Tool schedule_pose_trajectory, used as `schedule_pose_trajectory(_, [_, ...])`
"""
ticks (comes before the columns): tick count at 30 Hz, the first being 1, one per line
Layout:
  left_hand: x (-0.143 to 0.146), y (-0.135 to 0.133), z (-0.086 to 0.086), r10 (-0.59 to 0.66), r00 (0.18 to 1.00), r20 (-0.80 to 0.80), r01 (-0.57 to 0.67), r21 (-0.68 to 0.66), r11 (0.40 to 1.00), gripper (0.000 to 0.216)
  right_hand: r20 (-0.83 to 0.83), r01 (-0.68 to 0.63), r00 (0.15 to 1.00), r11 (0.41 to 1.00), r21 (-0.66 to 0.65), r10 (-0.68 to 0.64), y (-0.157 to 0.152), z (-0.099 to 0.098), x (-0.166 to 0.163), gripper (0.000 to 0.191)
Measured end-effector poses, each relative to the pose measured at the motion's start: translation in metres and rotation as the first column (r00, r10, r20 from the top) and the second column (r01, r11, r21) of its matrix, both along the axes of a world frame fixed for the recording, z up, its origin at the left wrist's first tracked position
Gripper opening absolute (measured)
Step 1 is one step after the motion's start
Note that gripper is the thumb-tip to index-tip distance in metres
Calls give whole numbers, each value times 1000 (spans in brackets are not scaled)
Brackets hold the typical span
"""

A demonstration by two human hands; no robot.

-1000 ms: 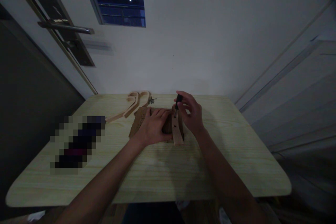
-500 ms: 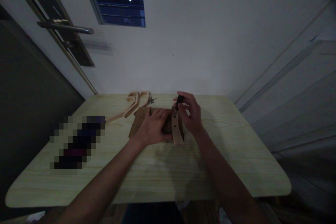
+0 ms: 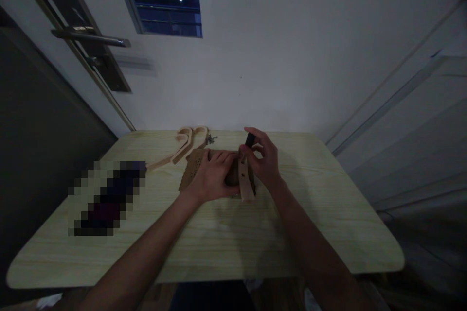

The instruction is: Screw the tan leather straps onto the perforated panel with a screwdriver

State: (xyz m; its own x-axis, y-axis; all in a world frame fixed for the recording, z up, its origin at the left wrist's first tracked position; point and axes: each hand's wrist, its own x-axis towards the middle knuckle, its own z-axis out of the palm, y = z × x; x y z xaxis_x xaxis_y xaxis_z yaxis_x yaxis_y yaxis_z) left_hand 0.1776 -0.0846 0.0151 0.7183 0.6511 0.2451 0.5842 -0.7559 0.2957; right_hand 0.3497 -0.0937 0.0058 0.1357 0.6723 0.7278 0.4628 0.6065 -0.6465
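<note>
My right hand [image 3: 265,158] is closed around the black handle of a small screwdriver [image 3: 250,139]. Its shaft points down to the far end of a pale wooden strip [image 3: 246,187] with holes along it. That strip lies across the right end of a brown piece with a pattern of small holes [image 3: 190,171]. My left hand [image 3: 215,175] presses over the brown piece, fingers at its far side and thumb by its near edge close to the strip. The screwdriver's tip and any screw under it are too small to make out.
Curved pale wooden pieces [image 3: 186,143] lie at the table's back left, with a small pile of screws [image 3: 211,139] beside them. A blurred-out dark object [image 3: 113,199] is on the left of the table [image 3: 204,248]. A white door [image 3: 255,58] stands right behind.
My right thumb and fingers have shifted slightly on the screwdriver, the thumb now lower and further left. My left hand and the wooden pieces stay in place.
</note>
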Motion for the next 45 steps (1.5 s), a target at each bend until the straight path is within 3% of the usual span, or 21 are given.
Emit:
schedule_pose_trajectory(9, [0, 0, 0, -4, 1000, -18, 4, -12, 1000, 75, -38, -142, 989, 990, -21, 142, -5, 4, 3, 33])
schedule_pose_trajectory(17, [0, 0, 1, -1, 1000, -6, 1, -14, 1000, 77, 16, 35, 999, 999, 28, -36, -1, 0, 2, 33])
schedule_pose_trajectory(27, [0, 0, -2, -5, 1000, 2, 5, -23, 1000, 77, -7, -77, 997, 997, -5, 77, -4, 2, 2, 37])
schedule_pose_trajectory(37, [0, 0, -1, -5, 1000, -9, 5, -1, 1000, 75, 5, 9, 1000, 1000, 11, -9, 2, -2, 0, 29])
schedule_pose_trajectory(45, [0, 0, -3, -6, 1000, 8, 6, 1, 1000, 74, -11, -16, 1000, 1000, 25, 16, -1, 0, 0, 30])
